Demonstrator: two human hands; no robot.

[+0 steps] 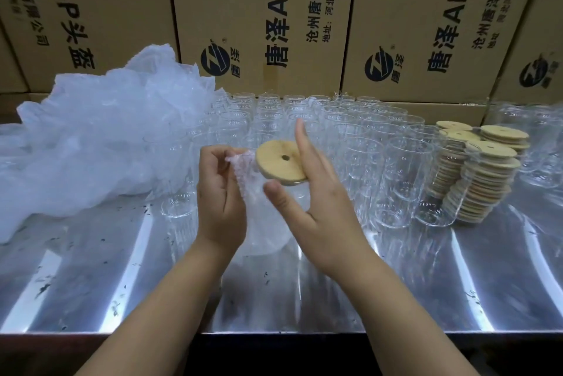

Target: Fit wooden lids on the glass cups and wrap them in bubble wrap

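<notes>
**Mia:** What are the fingers of the left hand doing?

**Ben:** They are curled. They pinch the edge of a sheet of bubble wrap near the top of a glass cup.

**Mia:** And the right hand?

**Ben:** Its fingers are straight and spread. They hold nothing. The palm side touches the rim of the wooden lid, and the thumb lies on the bubble wrap.

**Mia:** Where is the cup?

**Ben:** Between the 2 hands, tilted, at the front of the shiny worktop. The lid sits on its top end. It has 1 small hole in the middle. The wrap is on the cup's left side.

**Mia:** What is behind it?

**Ben:** Rows of empty glass cups, close together. On the right are stacks of wooden lids. On the left is a big heap of clear plastic. At the back are cardboard boxes with printed letters.
</notes>
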